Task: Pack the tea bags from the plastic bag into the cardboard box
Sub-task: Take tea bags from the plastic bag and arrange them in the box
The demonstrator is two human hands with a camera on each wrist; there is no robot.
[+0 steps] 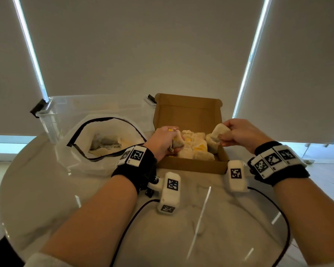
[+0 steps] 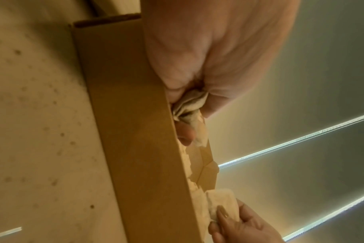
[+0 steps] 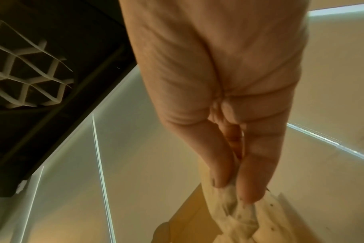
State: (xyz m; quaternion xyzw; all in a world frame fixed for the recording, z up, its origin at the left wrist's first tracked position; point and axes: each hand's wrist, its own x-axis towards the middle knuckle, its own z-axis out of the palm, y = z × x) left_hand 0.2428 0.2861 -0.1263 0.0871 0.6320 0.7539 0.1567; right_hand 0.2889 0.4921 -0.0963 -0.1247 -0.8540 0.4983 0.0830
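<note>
Nearest, bare table. Beyond it, open cardboard box, partly filled with tea bags. Left hand, fingers curled round one tea bag over the box's left side. Right hand, fingers pinching another tea bag above the right side. Left of the box, plastic bag, open, more tea bags inside.

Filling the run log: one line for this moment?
left hand: grips tea bag | right hand: pinches tea bag | cardboard box: open, partly filled
</note>
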